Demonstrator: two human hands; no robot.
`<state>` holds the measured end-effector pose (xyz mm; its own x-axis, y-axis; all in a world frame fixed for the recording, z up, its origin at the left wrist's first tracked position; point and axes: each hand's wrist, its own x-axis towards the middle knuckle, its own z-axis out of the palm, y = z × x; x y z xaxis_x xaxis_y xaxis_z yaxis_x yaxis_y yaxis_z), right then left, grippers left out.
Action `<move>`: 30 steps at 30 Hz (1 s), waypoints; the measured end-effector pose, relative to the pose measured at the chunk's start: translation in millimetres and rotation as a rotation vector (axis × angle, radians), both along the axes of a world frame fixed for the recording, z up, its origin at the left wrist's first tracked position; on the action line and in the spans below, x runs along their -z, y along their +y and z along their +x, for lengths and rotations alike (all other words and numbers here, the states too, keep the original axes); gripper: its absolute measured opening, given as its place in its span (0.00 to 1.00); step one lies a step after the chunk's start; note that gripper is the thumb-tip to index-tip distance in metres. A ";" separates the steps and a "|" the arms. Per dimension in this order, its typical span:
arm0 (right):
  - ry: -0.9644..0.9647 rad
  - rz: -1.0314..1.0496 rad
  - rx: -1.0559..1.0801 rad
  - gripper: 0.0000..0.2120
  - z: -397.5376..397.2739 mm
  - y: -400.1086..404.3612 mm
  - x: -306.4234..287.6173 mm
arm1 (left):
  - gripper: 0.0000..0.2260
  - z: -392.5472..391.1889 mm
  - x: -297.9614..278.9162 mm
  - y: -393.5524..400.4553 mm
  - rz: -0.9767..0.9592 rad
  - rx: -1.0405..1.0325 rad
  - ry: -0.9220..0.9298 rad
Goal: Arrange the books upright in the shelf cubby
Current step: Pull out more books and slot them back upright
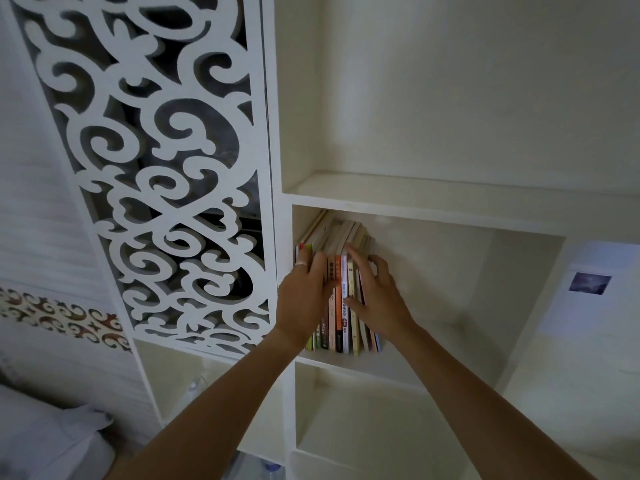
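Observation:
Several books (341, 306) stand upright, spines out, packed against the left wall of a white shelf cubby (450, 341). My left hand (306, 292) lies flat over the spines on the left of the row, fingers spread, a pale band on one finger. My right hand (375, 296) presses against the right end of the row, fingers apart, thumb across the lower spines. Neither hand closes around a book. The leftmost spines are partly hidden behind my left hand.
The cubby's right part is bare shelf floor. An empty shelf (433, 199) lies above and another cubby (363, 427) below. A white carved scroll panel (166, 174) stands to the left. A small picture (589, 283) hangs at right. A plastic bottle (194, 393) sits lower left.

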<state>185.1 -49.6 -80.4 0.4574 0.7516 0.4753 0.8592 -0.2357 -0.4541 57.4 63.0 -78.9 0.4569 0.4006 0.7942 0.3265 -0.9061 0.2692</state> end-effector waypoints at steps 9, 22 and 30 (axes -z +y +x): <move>0.006 -0.002 0.031 0.49 -7.3 -1.0 0.6 | 0.12 -9.1 5.1 -15.3 -0.289 0.164 -0.165; 0.078 0.063 -0.032 0.50 -18.4 -5.7 1.9 | 0.15 -47.9 -7.2 -45.1 -0.526 0.260 -0.023; 0.095 -0.024 -0.166 0.50 -25.0 -6.2 17.5 | 0.09 -88.4 -17.3 -117.9 -0.527 0.260 -0.140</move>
<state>160.1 -55.7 -97.9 0.3681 0.8311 0.4169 0.8408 -0.1062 -0.5308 -31.0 -54.9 -61.6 0.4978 0.6460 0.5787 0.0414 -0.6841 0.7282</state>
